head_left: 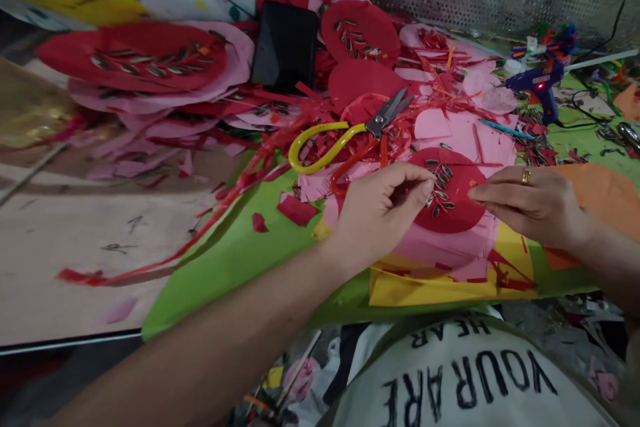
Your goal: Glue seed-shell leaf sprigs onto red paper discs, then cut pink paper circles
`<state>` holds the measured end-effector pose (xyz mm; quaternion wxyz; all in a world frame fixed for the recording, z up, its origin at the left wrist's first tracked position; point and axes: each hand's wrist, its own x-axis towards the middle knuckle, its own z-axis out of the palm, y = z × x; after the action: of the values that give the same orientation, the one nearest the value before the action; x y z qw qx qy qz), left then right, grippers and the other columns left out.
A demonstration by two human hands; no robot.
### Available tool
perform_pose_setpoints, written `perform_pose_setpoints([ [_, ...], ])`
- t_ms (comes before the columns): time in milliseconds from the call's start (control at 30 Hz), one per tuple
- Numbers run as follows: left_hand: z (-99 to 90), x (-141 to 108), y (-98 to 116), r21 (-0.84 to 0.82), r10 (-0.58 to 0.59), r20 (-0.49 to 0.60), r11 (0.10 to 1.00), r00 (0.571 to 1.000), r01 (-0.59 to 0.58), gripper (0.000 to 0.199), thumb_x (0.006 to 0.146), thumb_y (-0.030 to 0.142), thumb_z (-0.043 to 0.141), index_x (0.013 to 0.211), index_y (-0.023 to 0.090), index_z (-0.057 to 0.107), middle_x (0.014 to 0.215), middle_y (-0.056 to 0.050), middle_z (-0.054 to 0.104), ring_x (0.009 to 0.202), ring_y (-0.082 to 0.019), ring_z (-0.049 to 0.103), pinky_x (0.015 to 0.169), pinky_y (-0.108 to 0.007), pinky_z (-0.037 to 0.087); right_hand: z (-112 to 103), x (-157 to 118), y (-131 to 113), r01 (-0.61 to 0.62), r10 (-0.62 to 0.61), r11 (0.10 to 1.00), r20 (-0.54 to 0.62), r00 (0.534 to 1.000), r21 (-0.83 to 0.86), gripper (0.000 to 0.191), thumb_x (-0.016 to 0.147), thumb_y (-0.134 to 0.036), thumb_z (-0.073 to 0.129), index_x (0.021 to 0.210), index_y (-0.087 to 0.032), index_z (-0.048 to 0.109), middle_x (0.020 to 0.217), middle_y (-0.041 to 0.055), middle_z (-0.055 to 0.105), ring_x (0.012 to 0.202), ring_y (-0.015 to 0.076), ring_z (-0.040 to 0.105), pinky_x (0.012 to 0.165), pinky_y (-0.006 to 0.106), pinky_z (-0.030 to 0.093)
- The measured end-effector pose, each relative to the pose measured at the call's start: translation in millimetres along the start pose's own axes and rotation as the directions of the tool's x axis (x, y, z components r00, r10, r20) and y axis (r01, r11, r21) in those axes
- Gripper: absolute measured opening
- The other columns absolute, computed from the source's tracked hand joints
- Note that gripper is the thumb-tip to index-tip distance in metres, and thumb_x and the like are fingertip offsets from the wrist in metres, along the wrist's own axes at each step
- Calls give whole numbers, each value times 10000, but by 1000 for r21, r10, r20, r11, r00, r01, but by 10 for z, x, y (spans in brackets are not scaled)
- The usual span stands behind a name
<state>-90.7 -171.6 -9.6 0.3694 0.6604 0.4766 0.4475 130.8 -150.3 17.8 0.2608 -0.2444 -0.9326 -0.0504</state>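
Observation:
A red paper circle [463, 213] lies in front of me on pink paper sheets [425, 247]. Dark striped seeds [443, 180] form a leafy sprig on it, beside a small orange dot. My left hand [385, 207] is closed in a pinch over the circle's left part, its fingertips at the seeds. From the other side my right hand [530, 200], with a gold ring, pinches at the circle's right part near the orange dot. What either pinch holds, if anything, is too small to make out. Scissors [345, 140] with yellow and red handles lie just beyond my left hand.
A blue glue gun [540, 87] with a lit red light rests at the right, its cord trailing. Finished-looking red circles [145, 57] are piled at the left. A black phone [285, 47] leans at the back. Paper scraps and red ribbon [200, 233] litter the green sheet.

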Motion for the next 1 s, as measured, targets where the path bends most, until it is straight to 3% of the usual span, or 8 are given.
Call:
perform_pose_setpoints([
  [100, -12, -10, -20, 200, 114, 34, 973, 993, -118, 165, 868, 218, 528, 842, 155, 677, 726, 1, 686, 618, -97, 583, 578, -198, 424, 27, -50, 4, -11, 11, 995, 2, 1000, 102, 169, 904, -135, 541, 894, -222, 685, 807, 2, 734, 701, 91, 687, 628, 178, 561],
  [167, -7, -60, -32, 379, 252, 97, 885, 963, -269, 183, 894, 184, 494, 855, 148, 669, 749, -12, 692, 652, -104, 604, 574, -201, 420, 60, -72, 4, -7, 11, 989, -29, 1000, 148, 100, 893, -166, 582, 912, -212, 669, 822, 9, 735, 726, 97, 695, 656, 184, 579],
  [233, 0, -138, -47, 526, 423, 222, 707, 879, -473, 200, 908, 158, 469, 840, 148, 657, 737, -22, 684, 657, -125, 605, 563, -226, 420, 90, -87, 12, 5, 8, 981, -68, 998, 191, 66, 870, -212, 634, 930, -190, 654, 829, 27, 732, 751, 104, 699, 682, 187, 590],
  [300, 0, -219, -66, 558, 543, 379, 512, 749, -653, 197, 901, 132, 468, 829, 153, 650, 732, -22, 681, 622, -146, 586, 544, -264, 424, 111, -98, 24, 8, 8, 976, -73, 997, 217, 75, 863, -200, 641, 935, -178, 646, 827, 36, 726, 767, 104, 699, 696, 181, 591],
  [400, -13, -300, -99, 517, 563, 522, 388, 641, -762, 200, 891, 99, 470, 864, 139, 664, 844, -45, 716, 641, -153, 597, 556, -286, 456, 131, -116, 34, -5, 12, 978, -32, 999, 210, 131, 879, -98, 568, 958, -170, 643, 854, 47, 715, 803, 100, 695, 709, 177, 587],
  [667, 10, -391, -160, 521, 524, 530, 418, 666, -744, 179, 883, 125, 495, 838, 140, 668, 994, -97, 732, 694, -167, 601, 543, -293, 441, 112, -193, -7, 45, -52, 997, 109, 993, 69, 220, 913, -48, 478, 1060, -126, 621, 874, 61, 668, 767, 107, 666, 636, 195, 568],
  [867, 60, -462, -207, 527, 534, 483, 455, 694, -717, 174, 872, 149, 501, 776, 170, 644, 1003, -108, 722, 731, -180, 560, 570, -305, 397, 53, -199, -75, 56, -69, 995, 161, 985, 81, 228, 901, -53, 509, 1094, -136, 596, 923, 58, 701, 879, 125, 659, 802, 225, 572],
  [1000, 59, -458, -182, 541, 508, 486, 463, 711, -702, 224, 891, 141, 453, 817, 168, 662, 989, -99, 722, 716, -183, 552, 563, -313, 391, 87, -181, -111, 113, -130, 987, 149, 980, 117, 167, 895, -63, 513, 1029, -84, 609, 876, 88, 695, 796, 159, 652, 683, 275, 568],
])
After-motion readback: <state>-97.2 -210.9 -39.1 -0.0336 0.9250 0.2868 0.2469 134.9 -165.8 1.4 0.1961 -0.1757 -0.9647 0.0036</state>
